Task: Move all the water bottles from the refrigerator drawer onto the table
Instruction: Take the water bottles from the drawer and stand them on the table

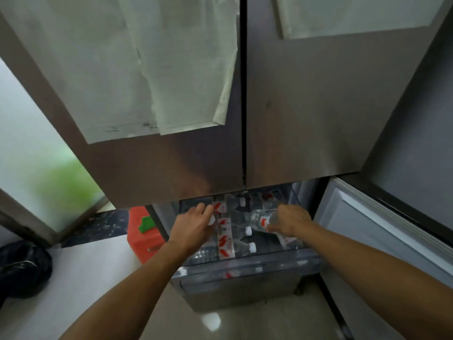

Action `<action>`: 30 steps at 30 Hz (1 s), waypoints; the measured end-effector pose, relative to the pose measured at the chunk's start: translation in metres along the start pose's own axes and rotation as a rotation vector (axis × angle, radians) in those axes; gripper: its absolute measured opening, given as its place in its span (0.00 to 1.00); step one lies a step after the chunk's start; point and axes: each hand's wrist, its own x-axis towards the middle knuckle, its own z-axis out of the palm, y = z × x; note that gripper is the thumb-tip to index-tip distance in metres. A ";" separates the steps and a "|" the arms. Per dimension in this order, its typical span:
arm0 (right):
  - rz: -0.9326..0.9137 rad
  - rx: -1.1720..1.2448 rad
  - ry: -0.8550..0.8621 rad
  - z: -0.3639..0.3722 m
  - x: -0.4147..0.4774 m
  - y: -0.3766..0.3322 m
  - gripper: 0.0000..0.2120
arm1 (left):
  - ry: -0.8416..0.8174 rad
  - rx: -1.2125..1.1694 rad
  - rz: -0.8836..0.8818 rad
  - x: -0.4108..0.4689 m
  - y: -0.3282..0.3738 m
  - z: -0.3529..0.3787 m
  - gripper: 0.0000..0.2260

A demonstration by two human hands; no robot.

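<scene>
The refrigerator drawer [245, 266] is pulled out below the closed upper doors. Several clear water bottles with red-and-white labels and white caps lie in it, one of them [241, 247] near the front. My right hand [290, 220] is closed around a bottle [259, 218] that is lifted a little above the others, its base pointing left. My left hand [196, 225] reaches into the left side of the drawer, fingers curled over a bottle [218, 208] whose white cap shows by my thumb. The table is out of view.
Closed steel upper doors [171, 155] with papers stuck on them hang over the drawer. An open lower door [367, 224] stands to the right. A red container [142, 234] sits left of the drawer, a black bag [23, 269] on the floor further left.
</scene>
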 end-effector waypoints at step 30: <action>-1.179 0.246 0.672 -0.066 -0.118 -0.100 0.14 | 0.303 0.181 -0.821 -0.194 0.060 -0.169 0.17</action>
